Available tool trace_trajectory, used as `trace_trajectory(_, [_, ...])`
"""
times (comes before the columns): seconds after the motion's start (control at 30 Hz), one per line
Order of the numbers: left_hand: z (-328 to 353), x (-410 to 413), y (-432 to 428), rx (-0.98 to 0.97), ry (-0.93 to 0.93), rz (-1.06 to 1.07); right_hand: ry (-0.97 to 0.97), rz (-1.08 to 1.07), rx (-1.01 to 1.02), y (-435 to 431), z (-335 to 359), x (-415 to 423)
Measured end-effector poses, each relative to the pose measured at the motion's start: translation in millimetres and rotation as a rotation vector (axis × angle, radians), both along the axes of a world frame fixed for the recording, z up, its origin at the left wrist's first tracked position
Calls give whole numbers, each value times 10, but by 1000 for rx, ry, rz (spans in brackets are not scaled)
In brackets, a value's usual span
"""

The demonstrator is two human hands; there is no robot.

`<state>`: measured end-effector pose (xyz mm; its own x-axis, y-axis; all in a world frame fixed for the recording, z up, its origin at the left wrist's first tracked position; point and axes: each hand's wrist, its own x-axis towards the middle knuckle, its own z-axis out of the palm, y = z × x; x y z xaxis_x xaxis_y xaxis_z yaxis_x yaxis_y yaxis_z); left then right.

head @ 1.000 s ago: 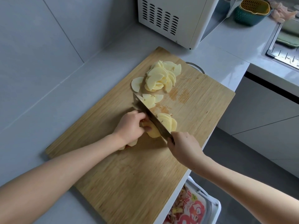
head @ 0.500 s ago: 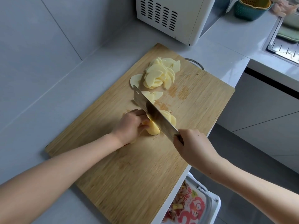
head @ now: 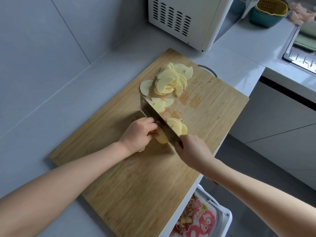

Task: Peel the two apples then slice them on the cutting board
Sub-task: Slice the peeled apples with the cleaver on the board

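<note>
A wooden cutting board (head: pixel 136 194) lies on the grey tabletop (head: pixel 82 103), and its right side reaches the tabletop's right edge. The left hand (head: pixel 138 134) is in the middle of the board. Its fingers are curled over a peeled apple piece (head: pixel 161 139) and hold it down. The right hand (head: pixel 193 151) has its fingers wrapped tight round the handle of a big knife (head: pixel 159 120). The blade touches the apple piece, between it and some fresh slices (head: pixel 177 128) that lean together. A few thin slices (head: pixel 161 104) lie by the knife tip. A pile of slices (head: pixel 171 81) sits near the board's far corner. A white microwave (head: pixel 184 19) stands at the back of the tabletop.
</note>
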<state>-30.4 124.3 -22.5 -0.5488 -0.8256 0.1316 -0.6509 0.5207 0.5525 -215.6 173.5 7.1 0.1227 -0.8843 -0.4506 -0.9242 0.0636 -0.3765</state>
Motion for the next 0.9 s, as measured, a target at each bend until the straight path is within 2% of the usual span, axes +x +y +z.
trace_trajectory(0.33, [-1, 14, 81, 12, -26, 61, -28, -36, -134, 209, 130, -100])
trace_trajectory(0.43, [-17, 34, 75, -24, -75, 20, -15, -36, -164, 232, 226, -141])
trace_trajectory(0.63, [-34, 42, 63, -44, -82, -8, 4, 7, -107, 197, 299, -133])
trace_trajectory(0.9, [-22, 37, 55, -41, -40, -16, 84, 32, -136, 146, 260, -30])
